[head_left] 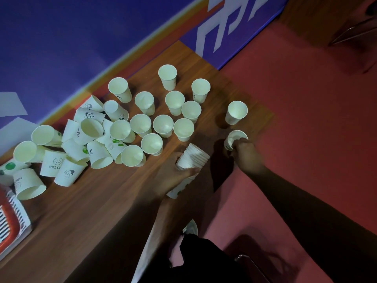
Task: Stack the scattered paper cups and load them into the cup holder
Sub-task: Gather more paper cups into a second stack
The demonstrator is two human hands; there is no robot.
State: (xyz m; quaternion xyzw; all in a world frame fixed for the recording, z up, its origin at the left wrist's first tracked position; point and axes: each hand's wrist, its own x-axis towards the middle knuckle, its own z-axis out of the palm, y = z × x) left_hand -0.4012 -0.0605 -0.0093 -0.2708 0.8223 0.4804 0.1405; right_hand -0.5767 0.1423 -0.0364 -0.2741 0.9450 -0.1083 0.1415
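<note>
Wooden table [91,211], brown veneer with a long streaked grain, set against a blue banner [61,37] bearing large white characters; red matte floor [306,119] to the right. Light is dim and the edges of the view are blurred. Left hand [173,178] is wrapped round the middle of a stack [193,158] of nested paper cups, held tilted above the table's near edge; the rolled rims form a tight ribbed band at the upper end, with a green print near the base. Right hand [245,153], well apart from the left, pinches a single cup [234,138] at the table's right corner, fingers curled over its rim, the cup tipped. A lone cup [236,112] stands upright just beyond it. Mid-table, a cluster of upright cups [163,125], pale cream, tapered, round mouths open upward, several touching. To the left, a tumbled heap [89,131] of cups lying on their sides and upended, showing printed pandas, a smiley with "HELLO" and green blobs. At the far left edge, a red slatted object [10,217] with white ribs; cannot tell what it is.
</note>
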